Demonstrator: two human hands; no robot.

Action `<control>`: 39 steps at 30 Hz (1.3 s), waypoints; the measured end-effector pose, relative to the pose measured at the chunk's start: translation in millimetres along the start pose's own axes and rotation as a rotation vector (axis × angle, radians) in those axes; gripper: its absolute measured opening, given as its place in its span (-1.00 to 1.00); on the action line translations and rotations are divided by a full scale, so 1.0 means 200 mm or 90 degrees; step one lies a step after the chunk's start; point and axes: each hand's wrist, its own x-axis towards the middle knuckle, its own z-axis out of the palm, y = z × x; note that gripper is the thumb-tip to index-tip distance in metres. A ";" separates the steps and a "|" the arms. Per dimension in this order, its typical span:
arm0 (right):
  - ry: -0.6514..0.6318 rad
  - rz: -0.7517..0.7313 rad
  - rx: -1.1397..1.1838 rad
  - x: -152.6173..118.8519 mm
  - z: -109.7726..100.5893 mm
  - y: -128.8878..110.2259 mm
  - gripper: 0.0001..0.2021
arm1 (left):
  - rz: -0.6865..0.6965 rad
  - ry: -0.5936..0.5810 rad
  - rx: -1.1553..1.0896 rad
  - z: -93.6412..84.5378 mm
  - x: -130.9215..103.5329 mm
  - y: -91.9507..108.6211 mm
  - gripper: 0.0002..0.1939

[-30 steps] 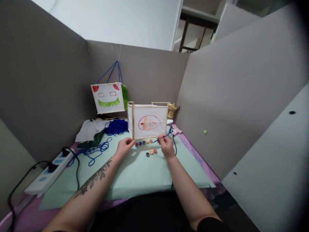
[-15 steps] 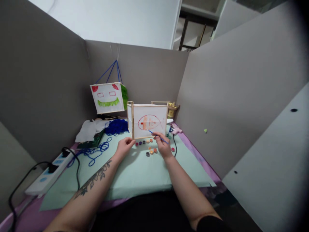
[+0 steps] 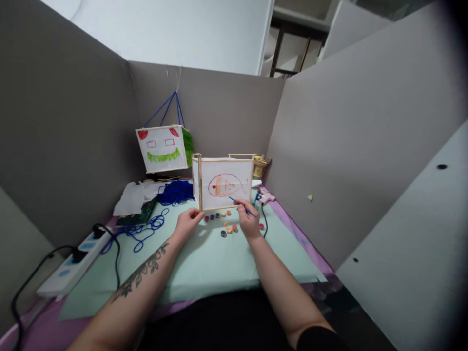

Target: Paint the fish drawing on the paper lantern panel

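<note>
A box-shaped paper lantern (image 3: 241, 168) with thin wooden edges stands on the table. Its front bears a red-outlined fish with an orange band and orange marks. My left hand (image 3: 188, 222) is closed at the lantern's lower front corner, thumb and fingers pinching the wooden edge. In my right hand (image 3: 249, 222) is a slim blue paintbrush (image 3: 252, 213), gripped like a pen. The brush points up and left at the lower part of the fish; whether its tip touches the paper I cannot tell. Several small paint pots (image 3: 229, 230) sit below the lantern, between my hands.
A finished-looking lantern (image 3: 163, 146) with a drawn face hangs at back left. Blue cord (image 3: 177, 191), white cloth (image 3: 128, 197) and a power strip (image 3: 75, 263) lie on the left. Behind the lantern is a yellow object (image 3: 259, 167). Grey partitions (image 3: 351, 126) enclose the table.
My right hand and the brush have shifted slightly right, so the brush tip has moved from the orange band toward the fish's lower edge. My left hand stays at the lantern's corner.
</note>
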 end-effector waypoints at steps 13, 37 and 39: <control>0.003 -0.037 0.000 0.01 -0.02 0.01 -0.79 | 0.010 -0.005 0.016 0.00 0.00 0.00 -0.68; -0.011 -0.044 0.019 0.01 -0.03 0.01 -0.79 | 0.005 -0.006 0.005 0.00 0.00 0.00 -0.67; -0.025 -0.048 0.026 0.00 -0.03 0.00 -0.79 | 0.015 -0.002 0.011 0.00 0.00 0.00 -0.67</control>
